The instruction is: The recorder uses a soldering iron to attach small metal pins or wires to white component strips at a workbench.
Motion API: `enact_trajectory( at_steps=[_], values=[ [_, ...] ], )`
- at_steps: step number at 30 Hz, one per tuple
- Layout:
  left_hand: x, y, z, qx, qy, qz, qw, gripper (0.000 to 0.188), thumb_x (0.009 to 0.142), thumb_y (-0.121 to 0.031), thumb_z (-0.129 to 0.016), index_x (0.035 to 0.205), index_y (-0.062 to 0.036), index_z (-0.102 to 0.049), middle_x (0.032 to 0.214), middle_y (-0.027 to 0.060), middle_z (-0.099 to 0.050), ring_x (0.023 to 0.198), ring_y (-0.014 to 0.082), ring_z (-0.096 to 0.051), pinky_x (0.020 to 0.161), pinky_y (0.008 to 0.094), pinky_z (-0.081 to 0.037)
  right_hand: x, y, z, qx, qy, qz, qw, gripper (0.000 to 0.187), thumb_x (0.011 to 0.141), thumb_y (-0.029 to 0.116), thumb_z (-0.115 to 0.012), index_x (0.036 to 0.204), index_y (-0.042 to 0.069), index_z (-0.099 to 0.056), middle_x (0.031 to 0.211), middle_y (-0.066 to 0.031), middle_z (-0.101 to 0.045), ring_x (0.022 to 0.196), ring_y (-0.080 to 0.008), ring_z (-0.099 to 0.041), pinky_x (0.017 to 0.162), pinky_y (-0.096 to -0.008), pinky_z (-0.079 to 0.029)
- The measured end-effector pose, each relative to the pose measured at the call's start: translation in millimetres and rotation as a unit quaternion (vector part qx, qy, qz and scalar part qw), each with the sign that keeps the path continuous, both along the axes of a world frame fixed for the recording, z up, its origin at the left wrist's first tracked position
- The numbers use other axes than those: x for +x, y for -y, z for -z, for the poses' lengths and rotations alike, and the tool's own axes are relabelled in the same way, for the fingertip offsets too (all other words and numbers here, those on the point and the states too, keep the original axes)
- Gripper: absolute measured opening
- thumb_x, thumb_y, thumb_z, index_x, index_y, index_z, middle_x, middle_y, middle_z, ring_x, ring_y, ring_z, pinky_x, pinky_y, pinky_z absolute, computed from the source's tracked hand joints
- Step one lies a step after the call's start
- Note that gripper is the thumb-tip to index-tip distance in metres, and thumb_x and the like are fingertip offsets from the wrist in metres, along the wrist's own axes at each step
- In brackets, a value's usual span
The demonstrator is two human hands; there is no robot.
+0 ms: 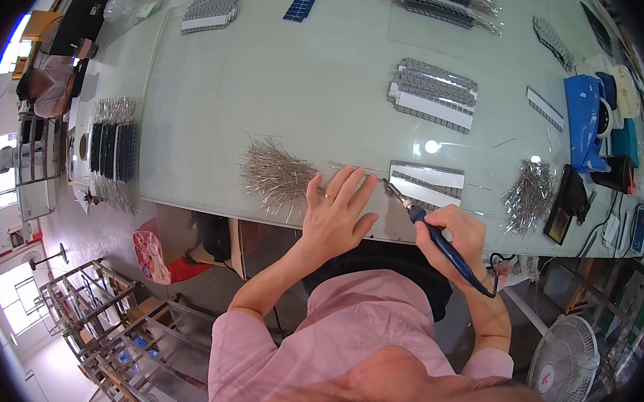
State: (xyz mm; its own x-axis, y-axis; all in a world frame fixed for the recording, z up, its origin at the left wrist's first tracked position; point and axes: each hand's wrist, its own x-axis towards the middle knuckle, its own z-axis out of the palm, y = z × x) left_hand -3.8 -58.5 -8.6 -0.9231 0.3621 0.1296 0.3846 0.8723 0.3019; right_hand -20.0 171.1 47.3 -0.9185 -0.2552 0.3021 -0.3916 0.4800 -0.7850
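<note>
My right hand (460, 237) grips a soldering iron (447, 248) with a dark blue handle, its tip pointing left and away from me. That tip is beside the left end of a white-and-grey block of small cell strips (426, 180). My left hand (338, 213) lies on the tabletop with its fingers stretched and spread, fingertips at a thin wire-like strip (358, 167). Whether they press on it I cannot tell. Just left of this hand lies a loose bundle of silvery wires (275, 174).
More silvery wires (529, 197) lie at the right beside a dark tray (563, 205). Farther back is a grey strip stack (434, 95); dark strips with wires (113, 150) are at the left. A blue container (585, 118) stands right; a fan (565, 360) is below.
</note>
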Motion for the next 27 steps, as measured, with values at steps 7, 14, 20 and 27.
enact_trajectory(
  at_steps=[7,14,20,27],
  values=[
    [2.3,0.3,1.5,0.001,-0.017,-0.013,1.000,0.059,0.088,-0.040,-0.065,0.142,-0.0188,-0.053,0.149,0.0093,-0.043,0.140,0.0267,-0.036,0.113,0.0533,-0.010,-3.9,1.5,-9.2,0.062,-0.030,-0.052,0.996,0.022,0.070,-0.001,-0.077,0.081,0.004,-0.059,0.071,-0.0090,-0.062,0.056,-0.0233,-0.062,0.050,-0.0291,-0.048],
    [2.9,3.1,-3.9,-0.040,-0.028,-0.013,0.999,0.057,0.089,-0.042,-0.064,0.142,-0.0243,-0.053,0.155,0.0111,-0.037,0.144,0.0288,-0.031,0.115,0.0524,-0.005,-6.3,-1.2,-9.4,0.072,-0.039,-0.066,0.994,0.024,0.069,-0.002,-0.077,0.081,0.005,-0.058,0.070,-0.0089,-0.061,0.055,-0.0246,-0.061,0.049,-0.0303,-0.047],
    [14.9,21.1,-9.9,-0.093,-0.043,-0.028,0.994,0.054,0.086,-0.039,-0.067,0.138,-0.0252,-0.057,0.155,0.0122,-0.037,0.145,0.0297,-0.029,0.114,0.0525,-0.006,-4.2,1.8,-4.7,0.061,-0.058,-0.055,0.995,0.022,0.070,0.004,-0.078,0.079,0.007,-0.057,0.069,-0.0057,-0.056,0.054,-0.0236,-0.058,0.047,-0.0331,-0.046],
    [26.6,19.7,-26.2,-0.023,-0.085,-0.037,0.995,0.055,0.085,-0.037,-0.069,0.135,-0.0172,-0.058,0.145,0.0099,-0.049,0.137,0.0274,-0.041,0.113,0.0519,-0.014,-0.9,-7.1,4.9,0.024,-0.038,-0.034,0.998,0.022,0.070,0.003,-0.078,0.080,0.007,-0.059,0.069,-0.0065,-0.058,0.055,-0.0239,-0.060,0.048,-0.0320,-0.047]
  ],
)
